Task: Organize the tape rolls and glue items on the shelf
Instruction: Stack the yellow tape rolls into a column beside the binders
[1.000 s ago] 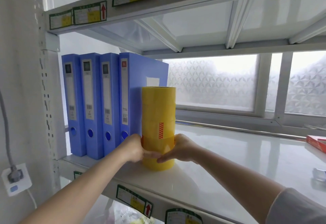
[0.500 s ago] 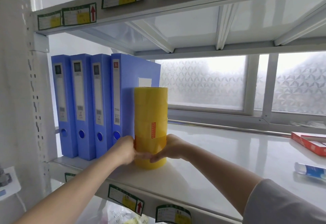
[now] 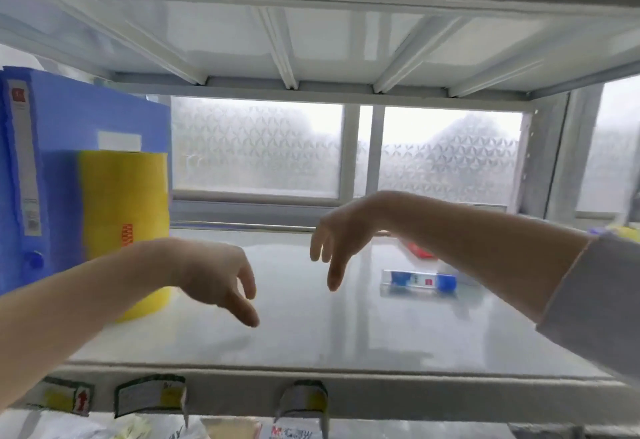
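A tall yellow stack of tape rolls (image 3: 124, 203) stands upright on the white shelf (image 3: 311, 341), against the blue file boxes. My left hand (image 3: 214, 276) hangs open just right of the stack, apart from it. My right hand (image 3: 337, 234) hovers open over the middle of the shelf, fingers pointing down. A blue-and-white glue tube (image 3: 419, 282) lies flat on the shelf to the right, below my right forearm. A red box (image 3: 419, 251) lies behind it, partly hidden by the arm.
Blue file boxes (image 3: 69, 148) stand at the shelf's left end. The upper shelf's underside (image 3: 311, 44) is close overhead. A frosted window (image 3: 259, 148) closes the back. Labels (image 3: 149, 395) hang on the front edge, with packaged goods below.
Both hands have let go of the yellow tape stack and moved right. The view has swung right, bringing the glue tube toward the middle.
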Demonstrator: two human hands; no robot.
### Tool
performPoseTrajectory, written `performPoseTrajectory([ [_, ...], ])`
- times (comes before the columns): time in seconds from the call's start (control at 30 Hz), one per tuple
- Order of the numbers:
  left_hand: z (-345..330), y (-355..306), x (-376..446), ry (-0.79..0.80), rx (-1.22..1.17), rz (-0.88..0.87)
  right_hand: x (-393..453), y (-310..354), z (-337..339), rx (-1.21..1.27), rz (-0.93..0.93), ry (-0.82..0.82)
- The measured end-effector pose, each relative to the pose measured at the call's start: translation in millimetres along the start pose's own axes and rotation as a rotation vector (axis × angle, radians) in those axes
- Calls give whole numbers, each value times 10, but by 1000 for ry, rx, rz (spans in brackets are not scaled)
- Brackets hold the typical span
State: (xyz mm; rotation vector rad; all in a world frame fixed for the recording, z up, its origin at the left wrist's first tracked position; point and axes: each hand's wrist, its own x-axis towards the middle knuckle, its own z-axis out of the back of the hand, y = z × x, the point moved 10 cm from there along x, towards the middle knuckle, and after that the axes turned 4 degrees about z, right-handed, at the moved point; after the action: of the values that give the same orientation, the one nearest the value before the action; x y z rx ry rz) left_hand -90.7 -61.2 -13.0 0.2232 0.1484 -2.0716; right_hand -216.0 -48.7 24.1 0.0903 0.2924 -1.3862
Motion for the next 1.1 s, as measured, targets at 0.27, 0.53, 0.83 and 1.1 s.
performPoseTrajectory([
  [0.27, 172, -2236, 284, -112, -92, -476, -1488, -1733, -325, -15, -394, 12],
  [0.53, 170, -3766, 331, -190, -44, -720, -2312, -2634, -943, 49, -623, 35],
  [0.83, 61, -4568, 472, -283, 84, -769, -2462, -2912, -1173, 121, -613, -52],
  [1.1, -21, -4660, 632, -278, 95, -777, -2412, -3076, -1298, 107, -619, -59],
])
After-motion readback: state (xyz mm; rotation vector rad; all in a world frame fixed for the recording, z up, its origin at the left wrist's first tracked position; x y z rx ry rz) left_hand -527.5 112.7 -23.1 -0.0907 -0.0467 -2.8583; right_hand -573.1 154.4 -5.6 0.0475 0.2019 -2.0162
